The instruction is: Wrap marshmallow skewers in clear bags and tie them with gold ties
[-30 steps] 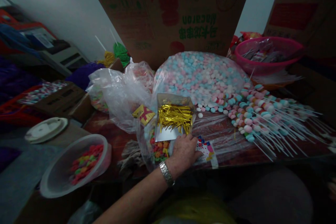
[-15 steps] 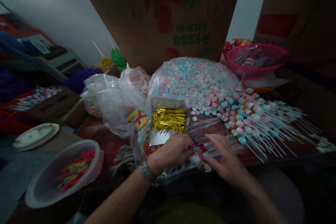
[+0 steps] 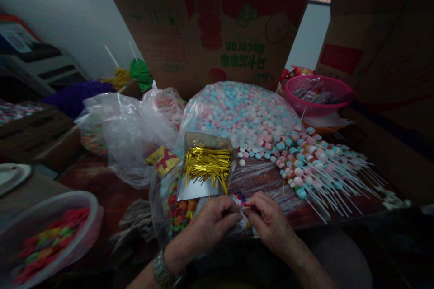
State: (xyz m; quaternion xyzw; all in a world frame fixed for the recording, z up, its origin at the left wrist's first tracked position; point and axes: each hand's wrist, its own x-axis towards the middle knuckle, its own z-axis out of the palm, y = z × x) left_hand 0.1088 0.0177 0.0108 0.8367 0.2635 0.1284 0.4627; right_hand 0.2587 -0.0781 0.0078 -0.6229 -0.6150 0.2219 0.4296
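Note:
At the front edge of the table, my left hand [image 3: 214, 222] and my right hand [image 3: 271, 222] face each other with fingers pinched. Between them they hold a small printed plastic bag [image 3: 239, 198] with blue, red and white markings; its lower part is partly hidden by my fingers. Just behind my left hand is a tray [image 3: 195, 191] heaped with gold twist ties [image 3: 207, 165]. Under and left of that tray lies a clear bag of colourful ring-shaped candies [image 3: 183, 211]. A gold packet [image 3: 163, 160] with a red mark rests beside the tray.
A big clear bag of pastel candies [image 3: 233, 110] sits behind. On the right lie candy skewers [image 3: 322, 167] on white sticks, with a pink basket [image 3: 320, 110] beyond. A plastic bowl [image 3: 93, 216] of candies is at left. A tall cardboard box [image 3: 210, 22] stands at the back.
My right hand has gone from spread fingers to a pinch on the small printed bag. Both hands have come together around it. The camera view has shifted slightly.

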